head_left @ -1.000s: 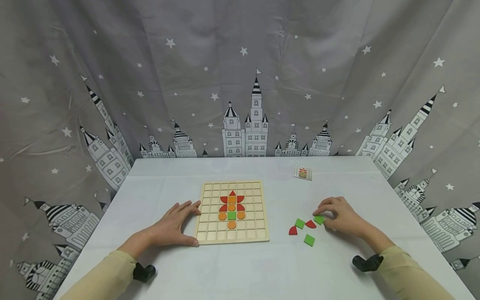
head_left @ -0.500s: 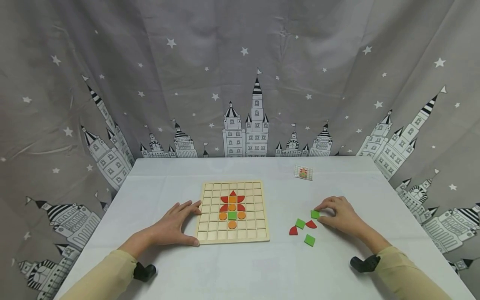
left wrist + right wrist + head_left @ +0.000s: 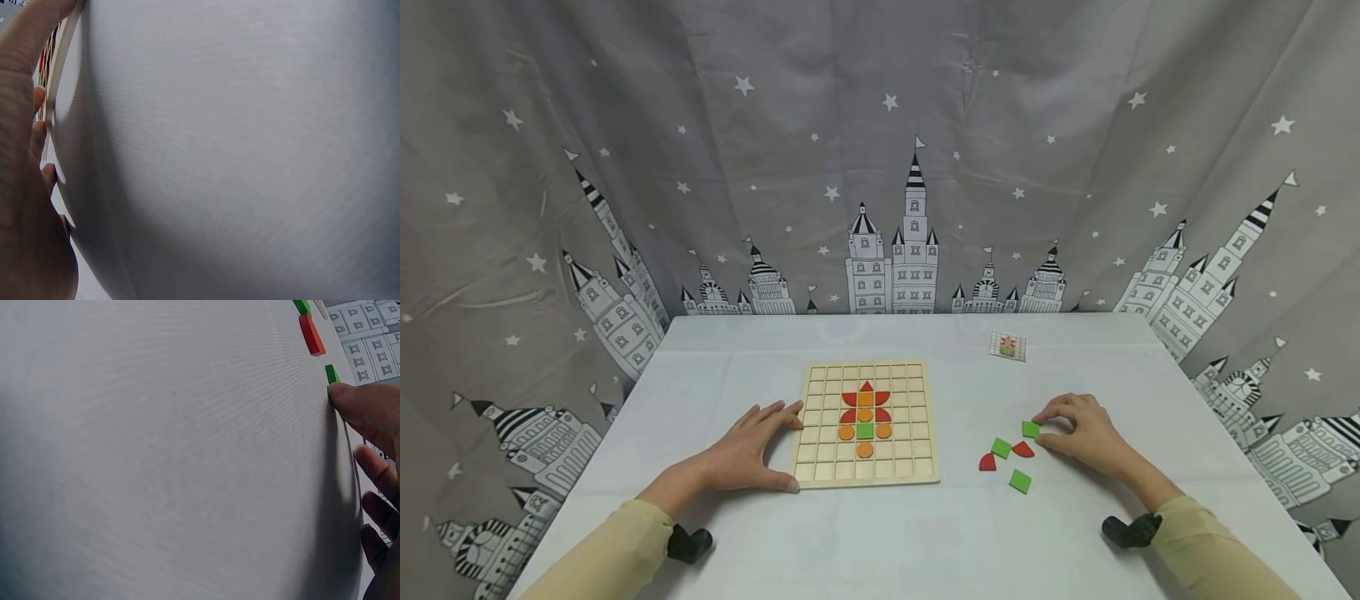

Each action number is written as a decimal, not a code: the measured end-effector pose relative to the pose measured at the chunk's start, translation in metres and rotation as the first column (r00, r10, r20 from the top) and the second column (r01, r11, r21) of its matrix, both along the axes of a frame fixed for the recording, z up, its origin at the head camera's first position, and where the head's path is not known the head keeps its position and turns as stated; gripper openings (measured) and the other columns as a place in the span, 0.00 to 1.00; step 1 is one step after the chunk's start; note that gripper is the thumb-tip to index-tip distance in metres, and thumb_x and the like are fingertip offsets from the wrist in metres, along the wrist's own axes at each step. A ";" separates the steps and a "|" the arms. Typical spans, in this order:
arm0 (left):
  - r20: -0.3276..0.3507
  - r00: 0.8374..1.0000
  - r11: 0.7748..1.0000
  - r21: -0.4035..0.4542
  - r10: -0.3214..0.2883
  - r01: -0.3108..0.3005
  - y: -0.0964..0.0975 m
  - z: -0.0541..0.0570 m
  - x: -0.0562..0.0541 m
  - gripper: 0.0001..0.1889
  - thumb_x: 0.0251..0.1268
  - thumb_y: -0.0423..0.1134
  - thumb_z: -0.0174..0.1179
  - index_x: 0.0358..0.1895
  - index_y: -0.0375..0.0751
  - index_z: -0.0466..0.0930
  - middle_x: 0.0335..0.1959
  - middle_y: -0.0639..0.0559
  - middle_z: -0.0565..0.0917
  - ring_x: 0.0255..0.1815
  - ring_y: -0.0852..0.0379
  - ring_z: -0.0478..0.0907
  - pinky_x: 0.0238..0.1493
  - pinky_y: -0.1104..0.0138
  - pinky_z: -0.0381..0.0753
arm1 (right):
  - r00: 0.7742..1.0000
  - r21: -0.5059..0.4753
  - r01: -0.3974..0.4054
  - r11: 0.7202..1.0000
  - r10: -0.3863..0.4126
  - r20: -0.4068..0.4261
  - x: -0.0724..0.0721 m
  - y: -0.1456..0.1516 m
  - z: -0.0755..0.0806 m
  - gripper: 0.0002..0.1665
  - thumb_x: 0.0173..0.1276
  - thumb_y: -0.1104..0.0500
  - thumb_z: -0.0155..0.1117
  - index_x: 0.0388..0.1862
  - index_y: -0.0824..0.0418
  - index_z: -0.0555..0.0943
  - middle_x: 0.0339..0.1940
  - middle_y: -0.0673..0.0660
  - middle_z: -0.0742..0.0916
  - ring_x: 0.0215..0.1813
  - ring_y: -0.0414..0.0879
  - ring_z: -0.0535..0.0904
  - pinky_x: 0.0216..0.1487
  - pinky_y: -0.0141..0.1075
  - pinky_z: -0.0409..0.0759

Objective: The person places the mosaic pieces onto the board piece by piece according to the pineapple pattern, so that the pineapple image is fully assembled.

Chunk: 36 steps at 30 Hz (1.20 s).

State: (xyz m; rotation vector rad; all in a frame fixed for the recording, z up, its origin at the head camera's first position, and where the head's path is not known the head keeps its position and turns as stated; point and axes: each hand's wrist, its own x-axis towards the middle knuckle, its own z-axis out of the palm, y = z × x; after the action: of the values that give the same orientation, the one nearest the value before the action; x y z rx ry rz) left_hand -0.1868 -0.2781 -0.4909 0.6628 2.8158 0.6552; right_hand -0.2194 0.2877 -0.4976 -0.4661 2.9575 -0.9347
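left hand (image 3: 745, 454) wide at left edge of board (image 3: 882, 470), right hand (image 3: 1081, 431) in pinch on green square (image 3: 1029, 429), tabletop (image 3: 958, 425) between

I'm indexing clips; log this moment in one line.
left hand: touches board | right hand: pinches green square | card: on table

Free passage lies between board (image 3: 910, 467) and loose tiles (image 3: 1002, 448), which crowd right fingers (image 3: 1056, 412).

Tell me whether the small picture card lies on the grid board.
No, the card lies on the white table, apart from the board.
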 end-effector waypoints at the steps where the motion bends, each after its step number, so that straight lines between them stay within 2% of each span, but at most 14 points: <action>1: 0.001 1.000 1.000 -0.002 0.002 -0.002 0.000 0.000 0.000 0.46 0.41 0.77 0.71 0.61 0.55 0.70 0.81 0.48 0.59 0.81 0.36 0.50 0.79 0.38 0.40 | 1.000 -0.003 0.002 1.000 -0.002 0.000 0.000 0.000 0.000 0.14 0.60 0.52 0.79 0.44 0.49 0.89 0.53 0.57 0.83 0.61 0.61 0.69 0.63 0.64 0.66; 8: -0.003 1.000 1.000 -0.009 0.003 -0.003 0.000 -0.002 -0.001 0.46 0.40 0.77 0.71 0.61 0.56 0.69 0.82 0.48 0.59 0.81 0.36 0.50 0.80 0.38 0.40 | 1.000 -0.020 0.007 1.000 -0.007 0.001 0.001 0.000 -0.002 0.15 0.60 0.50 0.80 0.44 0.50 0.89 0.54 0.58 0.83 0.63 0.62 0.68 0.65 0.66 0.63; 14: 0.016 1.000 1.000 -0.018 0.019 -0.019 0.000 -0.003 -0.002 0.48 0.39 0.79 0.70 0.62 0.57 0.69 0.82 0.51 0.58 0.82 0.39 0.48 0.81 0.42 0.38 | 1.000 -0.027 0.020 0.999 -0.020 0.004 0.001 0.001 -0.004 0.13 0.60 0.50 0.79 0.43 0.49 0.88 0.55 0.57 0.82 0.63 0.60 0.67 0.65 0.65 0.63; 21: 0.011 1.000 1.000 -0.009 0.012 -0.012 0.000 -0.002 -0.001 0.47 0.40 0.78 0.71 0.62 0.55 0.70 0.82 0.50 0.58 0.82 0.37 0.49 0.80 0.39 0.39 | 0.999 -0.026 0.017 1.000 -0.018 -0.045 0.001 0.001 -0.007 0.11 0.61 0.53 0.79 0.41 0.51 0.89 0.53 0.56 0.83 0.63 0.59 0.68 0.66 0.64 0.65; 30: 0.012 1.000 1.000 -0.006 0.015 -0.015 0.001 -0.002 -0.002 0.47 0.39 0.78 0.71 0.62 0.57 0.69 0.82 0.52 0.58 0.82 0.39 0.49 0.80 0.40 0.39 | 0.990 -0.030 -0.018 0.999 0.014 -0.137 0.001 -0.010 -0.006 0.09 0.60 0.57 0.79 0.39 0.54 0.89 0.52 0.57 0.84 0.63 0.59 0.67 0.66 0.62 0.66; 36: 0.008 1.000 1.000 0.000 0.012 -0.012 0.000 -0.001 -0.001 0.47 0.39 0.77 0.71 0.62 0.56 0.70 0.82 0.51 0.59 0.82 0.38 0.49 0.80 0.39 0.39 | 0.992 -0.055 -0.044 0.998 0.037 -0.124 -0.005 -0.026 -0.003 0.10 0.60 0.57 0.78 0.40 0.54 0.89 0.54 0.56 0.83 0.64 0.58 0.67 0.67 0.62 0.66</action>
State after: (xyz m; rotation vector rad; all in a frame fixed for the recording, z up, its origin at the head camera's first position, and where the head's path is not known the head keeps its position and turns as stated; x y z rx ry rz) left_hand -0.1878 -0.2777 -0.4922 0.6415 2.8144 0.6582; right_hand -0.2246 0.2619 -0.5005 -0.6041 3.0228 -1.0261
